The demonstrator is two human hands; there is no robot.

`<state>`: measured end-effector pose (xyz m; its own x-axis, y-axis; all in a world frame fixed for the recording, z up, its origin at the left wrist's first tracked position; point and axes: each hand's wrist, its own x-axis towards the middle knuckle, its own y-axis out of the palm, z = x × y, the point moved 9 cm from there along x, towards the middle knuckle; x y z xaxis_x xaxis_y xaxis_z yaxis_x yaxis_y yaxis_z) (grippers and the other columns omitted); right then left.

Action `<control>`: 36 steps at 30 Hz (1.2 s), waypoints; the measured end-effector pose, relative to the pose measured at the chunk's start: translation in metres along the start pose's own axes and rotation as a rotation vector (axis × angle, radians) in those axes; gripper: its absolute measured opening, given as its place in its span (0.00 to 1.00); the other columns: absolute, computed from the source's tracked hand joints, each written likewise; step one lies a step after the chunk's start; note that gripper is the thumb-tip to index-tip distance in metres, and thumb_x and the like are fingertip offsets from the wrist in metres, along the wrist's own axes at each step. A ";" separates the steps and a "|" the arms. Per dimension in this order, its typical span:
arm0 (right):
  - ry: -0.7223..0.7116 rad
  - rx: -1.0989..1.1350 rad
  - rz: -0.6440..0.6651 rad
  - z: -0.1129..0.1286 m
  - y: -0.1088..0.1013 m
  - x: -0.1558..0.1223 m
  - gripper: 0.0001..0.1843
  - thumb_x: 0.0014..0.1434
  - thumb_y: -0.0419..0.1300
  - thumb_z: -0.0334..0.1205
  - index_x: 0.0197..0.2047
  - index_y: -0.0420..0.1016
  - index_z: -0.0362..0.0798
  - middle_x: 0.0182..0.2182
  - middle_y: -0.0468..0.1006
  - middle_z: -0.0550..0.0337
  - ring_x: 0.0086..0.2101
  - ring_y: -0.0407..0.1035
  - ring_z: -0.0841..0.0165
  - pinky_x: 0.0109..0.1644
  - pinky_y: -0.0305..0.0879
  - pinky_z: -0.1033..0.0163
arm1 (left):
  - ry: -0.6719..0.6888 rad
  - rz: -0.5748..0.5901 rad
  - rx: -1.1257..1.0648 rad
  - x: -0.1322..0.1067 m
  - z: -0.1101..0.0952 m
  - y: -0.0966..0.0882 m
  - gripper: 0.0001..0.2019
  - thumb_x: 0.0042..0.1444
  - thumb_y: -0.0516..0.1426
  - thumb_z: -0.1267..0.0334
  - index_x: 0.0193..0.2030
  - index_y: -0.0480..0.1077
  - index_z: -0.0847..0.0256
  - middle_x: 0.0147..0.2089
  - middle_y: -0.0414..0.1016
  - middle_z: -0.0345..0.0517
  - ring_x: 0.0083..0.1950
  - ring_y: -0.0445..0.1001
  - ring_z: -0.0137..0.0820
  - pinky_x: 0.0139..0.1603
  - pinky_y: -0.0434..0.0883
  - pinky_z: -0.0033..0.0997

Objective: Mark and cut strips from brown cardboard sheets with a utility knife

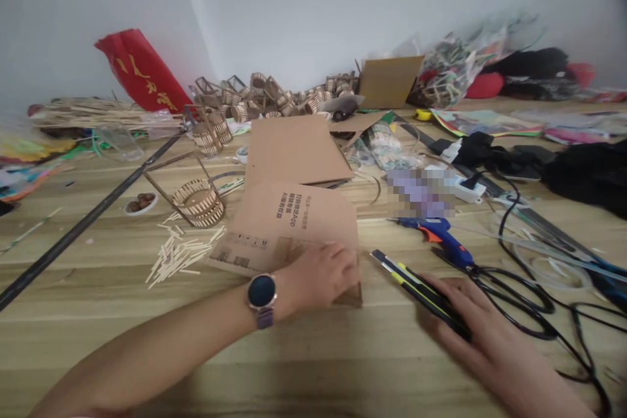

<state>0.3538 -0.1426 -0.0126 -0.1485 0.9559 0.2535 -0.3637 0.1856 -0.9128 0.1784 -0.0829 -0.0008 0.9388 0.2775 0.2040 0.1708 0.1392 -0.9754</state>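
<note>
My left hand (321,274), a watch on its wrist, lies flat with fingers stretched out on the near right corner of a printed piece of cardboard (289,222). My right hand (470,323) rests on the wooden table beside it. Its fingers lie along the rear end of a black and yellow utility knife (416,287) whose tip points up and to the left. The fingers look loosely closed on the knife's handle.
A blue hot glue gun (441,238) with black cables (529,287) lies right of the knife. More cardboard sheets (294,147), small wooden baskets (198,199), a pile of short sticks (179,251), a long dark rod (83,225) and a small bowl (140,204) lie to the left and behind.
</note>
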 end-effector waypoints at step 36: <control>-0.165 -0.036 0.167 0.010 0.022 -0.018 0.21 0.65 0.56 0.47 0.59 0.75 0.58 0.47 0.80 0.55 0.46 0.77 0.62 0.48 0.76 0.62 | 0.010 -0.066 -0.106 -0.038 0.024 0.018 0.17 0.65 0.56 0.49 0.35 0.71 0.62 0.43 0.72 0.50 0.45 0.68 0.38 0.48 0.67 0.39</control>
<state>0.3387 -0.1581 -0.0342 -0.3528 0.9245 0.1442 -0.2892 0.0388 -0.9565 0.1389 -0.0685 -0.0242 0.9274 0.2618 0.2673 0.2622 0.0549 -0.9634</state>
